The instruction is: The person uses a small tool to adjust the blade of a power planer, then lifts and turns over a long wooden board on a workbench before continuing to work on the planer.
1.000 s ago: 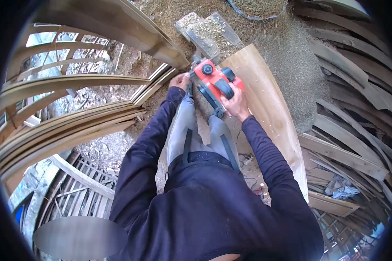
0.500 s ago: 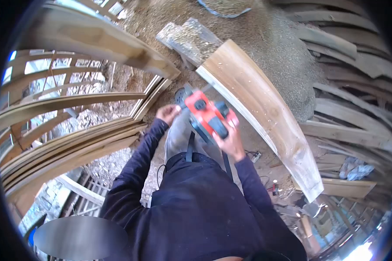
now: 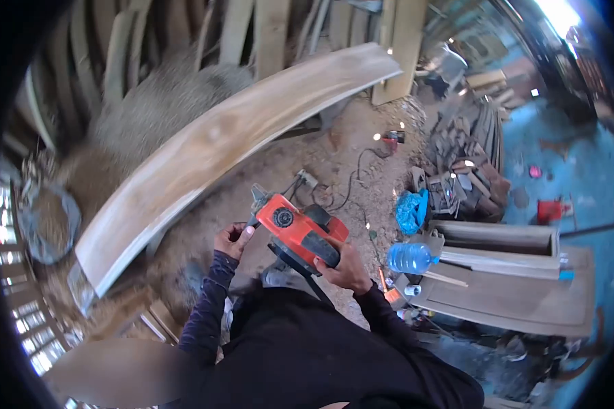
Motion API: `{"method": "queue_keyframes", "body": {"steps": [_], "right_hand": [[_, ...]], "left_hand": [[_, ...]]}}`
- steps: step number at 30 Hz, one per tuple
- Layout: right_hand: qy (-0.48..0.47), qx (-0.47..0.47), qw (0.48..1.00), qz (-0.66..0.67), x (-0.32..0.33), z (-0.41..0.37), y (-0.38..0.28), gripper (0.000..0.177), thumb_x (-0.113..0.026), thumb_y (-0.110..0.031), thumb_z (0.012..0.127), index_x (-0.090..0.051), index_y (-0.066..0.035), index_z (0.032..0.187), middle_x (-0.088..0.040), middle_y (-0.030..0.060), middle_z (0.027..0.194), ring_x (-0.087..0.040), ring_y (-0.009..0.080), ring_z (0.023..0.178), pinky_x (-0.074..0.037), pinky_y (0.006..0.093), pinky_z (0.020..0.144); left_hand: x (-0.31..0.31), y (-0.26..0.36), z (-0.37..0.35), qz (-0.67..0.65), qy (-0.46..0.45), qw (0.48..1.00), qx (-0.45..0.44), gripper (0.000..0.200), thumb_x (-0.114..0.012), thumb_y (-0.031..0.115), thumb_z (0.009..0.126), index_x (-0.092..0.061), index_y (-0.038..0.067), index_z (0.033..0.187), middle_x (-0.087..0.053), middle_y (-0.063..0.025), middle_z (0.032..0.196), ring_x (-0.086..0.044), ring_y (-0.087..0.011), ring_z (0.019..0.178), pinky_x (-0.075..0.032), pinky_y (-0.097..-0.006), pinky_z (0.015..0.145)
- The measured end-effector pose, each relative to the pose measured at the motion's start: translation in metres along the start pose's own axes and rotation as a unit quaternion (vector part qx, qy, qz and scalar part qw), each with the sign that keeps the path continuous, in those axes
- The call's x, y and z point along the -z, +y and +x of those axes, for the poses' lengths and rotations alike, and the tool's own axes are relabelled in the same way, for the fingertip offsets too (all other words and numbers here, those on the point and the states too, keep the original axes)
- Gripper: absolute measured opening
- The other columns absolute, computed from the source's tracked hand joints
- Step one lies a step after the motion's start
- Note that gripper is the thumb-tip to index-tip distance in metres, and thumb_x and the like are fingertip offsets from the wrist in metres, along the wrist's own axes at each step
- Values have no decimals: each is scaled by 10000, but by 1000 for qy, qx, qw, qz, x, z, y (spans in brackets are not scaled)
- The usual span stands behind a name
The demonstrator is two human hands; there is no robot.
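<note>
Dusty ground (image 3: 252,178) — red planer (image 3: 300,230) in hand (image 3: 348,270)

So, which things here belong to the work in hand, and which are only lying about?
In the work, it seems:
red power planer, gripped by the right hand, left hand near its front
long curved board

Just lying about, it seems:
water bottle
blue plastic bag
open wooden box

Left of a long wooden box (image 3: 498,261) spreads a dusty brown floor (image 3: 252,170), with scrap wood (image 3: 467,180) heaped above it, blue floor (image 3: 535,129) to its upper right and bright light (image 3: 559,13) glaring farther beyond.
</note>
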State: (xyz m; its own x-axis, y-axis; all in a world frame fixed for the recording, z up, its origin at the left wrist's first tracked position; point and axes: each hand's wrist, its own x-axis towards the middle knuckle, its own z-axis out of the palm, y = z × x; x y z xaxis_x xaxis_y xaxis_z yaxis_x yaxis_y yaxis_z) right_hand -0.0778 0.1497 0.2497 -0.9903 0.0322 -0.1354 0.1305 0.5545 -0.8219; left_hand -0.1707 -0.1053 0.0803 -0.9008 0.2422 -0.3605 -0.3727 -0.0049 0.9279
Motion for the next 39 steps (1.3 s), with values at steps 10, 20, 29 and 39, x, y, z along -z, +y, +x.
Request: {"method": "queue_keyframes", "body": {"steps": [10,20,29,39], "right_hand": [[32,60,998,-1,28,-26,64,426,-690,-148,669,-609,-4,1062,-641,233,815,-639,393,766,-506,403,690],[-43,189,976,-99,117,109,183,549,-720,-238,653,-583,-5,1131,-652,239,871,-638,387,849,-487,444,779],[-228,272,934,-48,198,264,238,504,-694,-216,664,-603,-16,1117,-652,233,921,-628,389,873,-492,439,818],[-353,342,869,-58,343,444,313,461,-697,-168,645,-614,-3,1068,-647,215,911,-622,389,868,-492,419,817]], "left_hand": [[-58,-20,10,45,39,992,-111,299,-694,247,871,-656,-9,1020,-658,-15,877,-589,-87,794,-474,-249,748],[-151,-102,106,-115,146,972,-145,357,-714,249,855,-614,-48,1027,-671,-83,880,-621,-132,788,-494,-274,747],[-246,-60,148,-19,304,952,-42,309,-647,241,909,-652,-52,1005,-677,-68,862,-623,-122,772,-503,-270,731],[-424,-45,281,-115,388,914,2,295,-657,206,903,-622,-54,1036,-669,-59,857,-619,-102,793,-500,-249,737]]}}
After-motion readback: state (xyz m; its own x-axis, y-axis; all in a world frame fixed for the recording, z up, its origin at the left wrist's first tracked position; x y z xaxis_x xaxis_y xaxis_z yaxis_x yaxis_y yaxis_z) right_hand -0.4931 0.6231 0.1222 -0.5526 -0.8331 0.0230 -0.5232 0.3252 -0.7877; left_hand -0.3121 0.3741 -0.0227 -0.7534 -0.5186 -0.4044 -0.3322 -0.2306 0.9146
